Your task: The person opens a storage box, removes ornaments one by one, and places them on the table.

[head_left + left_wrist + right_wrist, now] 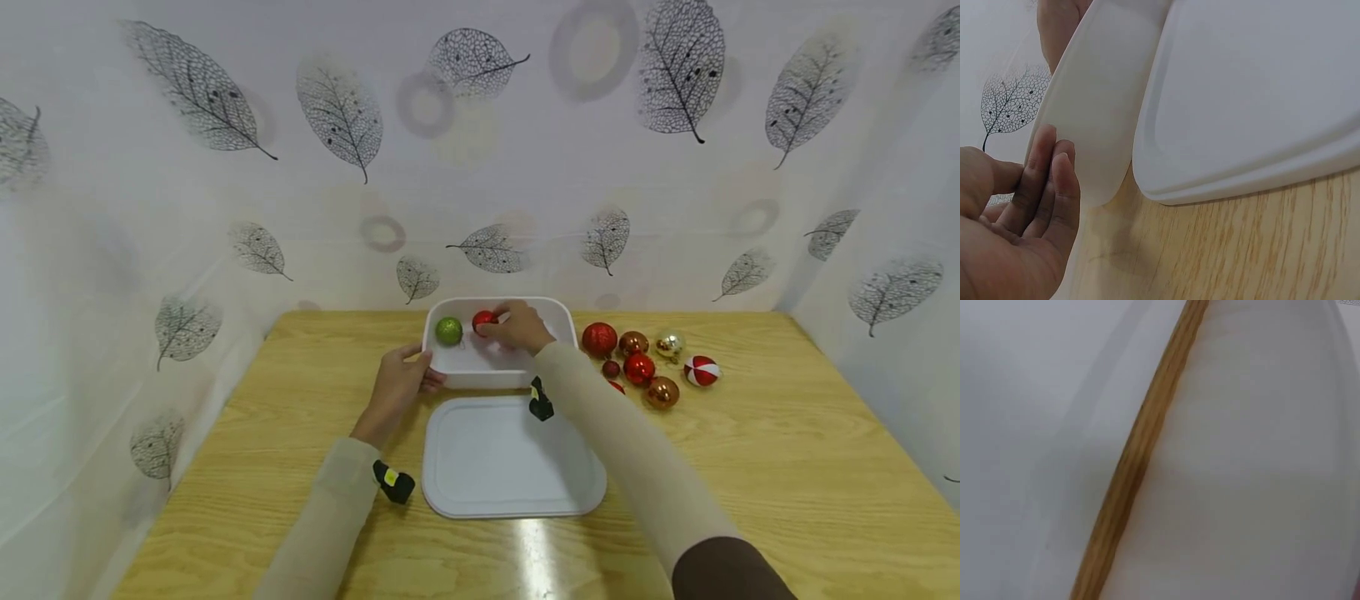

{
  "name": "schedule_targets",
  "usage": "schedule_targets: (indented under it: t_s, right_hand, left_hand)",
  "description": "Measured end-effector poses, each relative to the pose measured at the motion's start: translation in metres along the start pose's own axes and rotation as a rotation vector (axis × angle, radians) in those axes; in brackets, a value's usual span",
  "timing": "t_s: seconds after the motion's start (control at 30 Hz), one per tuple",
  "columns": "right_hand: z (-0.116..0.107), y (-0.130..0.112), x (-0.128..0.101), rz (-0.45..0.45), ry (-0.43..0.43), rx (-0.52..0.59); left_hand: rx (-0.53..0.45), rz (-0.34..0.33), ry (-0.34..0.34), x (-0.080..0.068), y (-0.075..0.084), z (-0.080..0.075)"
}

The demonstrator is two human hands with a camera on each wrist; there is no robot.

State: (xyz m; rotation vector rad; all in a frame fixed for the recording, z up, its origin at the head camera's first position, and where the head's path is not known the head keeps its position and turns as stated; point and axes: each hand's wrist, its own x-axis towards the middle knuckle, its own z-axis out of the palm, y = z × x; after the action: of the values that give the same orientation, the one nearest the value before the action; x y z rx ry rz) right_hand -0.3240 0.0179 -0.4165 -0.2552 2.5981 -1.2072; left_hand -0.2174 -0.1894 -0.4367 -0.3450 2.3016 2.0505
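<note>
A white container [557, 317] stands at the table's far middle, with a green glitter ball [448, 331] in its left part. My right hand [519, 327] reaches into the container and pinches a red ball [483, 319] beside the green one. My left hand [400, 382] holds the container's near left corner, thumb by the rim. In the left wrist view its fingers [1047, 187] touch the container wall [1100, 112]. The right wrist view shows only white plastic and a strip of table [1141, 450], with no hand in sight.
A white lid [513, 457] lies flat just in front of the container; the lid [1260, 94] also fills the left wrist view. Several ornaments sit to the right: a red glitter ball [599, 339], a copper ball [662, 392] and a red-and-white ball [701, 370]. Leaf-patterned sheets wall in the wooden table [787, 450].
</note>
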Motion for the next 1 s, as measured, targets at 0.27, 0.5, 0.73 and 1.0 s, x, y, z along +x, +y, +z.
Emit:
schedule_targets:
  t_s: [0.27,0.5,0.73,1.0]
  right_hand:
    - [-0.015,0.002,-0.007,0.002,-0.031,0.027]
    - [-0.031,0.000,-0.022,-0.029,-0.052,0.094]
    - [-0.046,0.002,-0.032,-0.053,-0.065,0.092]
    - [-0.061,0.002,-0.040,-0.061,-0.061,0.059]
  left_hand:
    - [0.002,-0.002,-0.004,0.000,0.001,0.000]
    - [-0.001,0.009,-0.004,-0.002,0.002,0.000]
    - [0.020,0.002,0.000,-0.002,0.002,-0.001]
    - [0.023,0.002,-0.007,-0.002,0.003,0.000]
